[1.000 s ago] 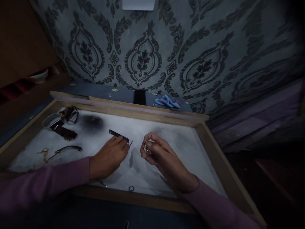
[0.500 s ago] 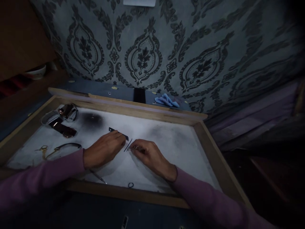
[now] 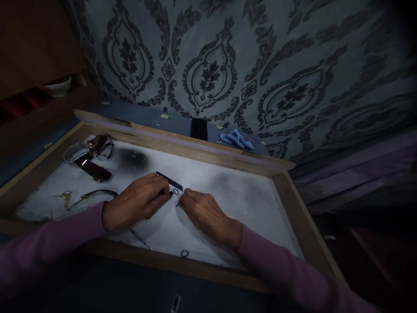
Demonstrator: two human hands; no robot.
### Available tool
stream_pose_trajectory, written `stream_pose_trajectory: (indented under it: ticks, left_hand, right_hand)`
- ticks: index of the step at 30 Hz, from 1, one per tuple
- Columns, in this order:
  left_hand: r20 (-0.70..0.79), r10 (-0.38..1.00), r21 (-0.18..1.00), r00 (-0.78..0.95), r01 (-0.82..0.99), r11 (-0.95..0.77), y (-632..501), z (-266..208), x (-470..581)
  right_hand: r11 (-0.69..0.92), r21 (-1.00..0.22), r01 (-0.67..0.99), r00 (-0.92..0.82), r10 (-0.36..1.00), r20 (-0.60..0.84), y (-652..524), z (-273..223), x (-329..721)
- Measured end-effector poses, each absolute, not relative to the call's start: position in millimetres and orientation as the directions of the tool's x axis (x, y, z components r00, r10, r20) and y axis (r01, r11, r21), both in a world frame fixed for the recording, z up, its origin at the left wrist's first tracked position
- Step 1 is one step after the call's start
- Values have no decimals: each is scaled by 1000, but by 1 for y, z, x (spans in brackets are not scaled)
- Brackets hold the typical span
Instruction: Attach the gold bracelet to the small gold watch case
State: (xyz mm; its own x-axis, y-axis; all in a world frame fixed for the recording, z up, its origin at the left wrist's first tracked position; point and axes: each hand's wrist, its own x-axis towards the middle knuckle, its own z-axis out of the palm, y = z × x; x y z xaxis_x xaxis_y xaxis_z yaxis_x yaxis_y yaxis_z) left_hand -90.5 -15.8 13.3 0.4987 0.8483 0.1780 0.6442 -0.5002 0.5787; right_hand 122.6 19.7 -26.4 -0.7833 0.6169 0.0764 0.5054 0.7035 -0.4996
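Observation:
My left hand (image 3: 138, 201) is closed in a pinch over the white-bottomed tray (image 3: 312, 237). A small dark piece shows at its fingertips, and a small black ring (image 3: 176, 191) lies or hangs right beside them; I cannot tell which. My right hand (image 3: 208, 216) is pinched shut just across from it, back of the hand up. The tip of a thin black rod (image 3: 177, 205) peeks out under its fingers, the remainder hidden. Behind the fingertips lies a flat black strip (image 3: 172, 181), close to both hands.
Sunglasses (image 3: 94, 169) and a watch-like item (image 3: 100, 145) sit at the tray's left. A gold-and-black piece (image 3: 67, 198) lies nearer. A thin metal tool (image 3: 140, 238) and another black ring (image 3: 185, 253) rest near the front rim. A blue cloth (image 3: 237, 139) lies behind.
The view has shifted, so the tray appears slightly to the right. My right fingers have closed over the rod, which showed at length before. A small black ring now shows by my left fingertips.

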Motion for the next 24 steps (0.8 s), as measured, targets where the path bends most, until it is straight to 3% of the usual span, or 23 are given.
stream_pose_trajectory:
  ticks: [9,13,16,24]
  left_hand:
    - [87,873,711,480,584,-392,-20,7,-82]
    - [-96,916,876,389,471,-108,-16,12,-74]
    - [-222,901,931,372,356,83,-13,17,-67]
    - [-230,892,954,388,272,127,-13,8,-58]
  right_hand:
    - [619,-621,481,-726,678,114,22,-24,130]
    - [292,-887,357,-596,803,25,22,-14,132]
    - [70,-968,242,-557,826,-79,19,-6,129]
    - [102,-965,240,-590,805,-61,10,-2,126]
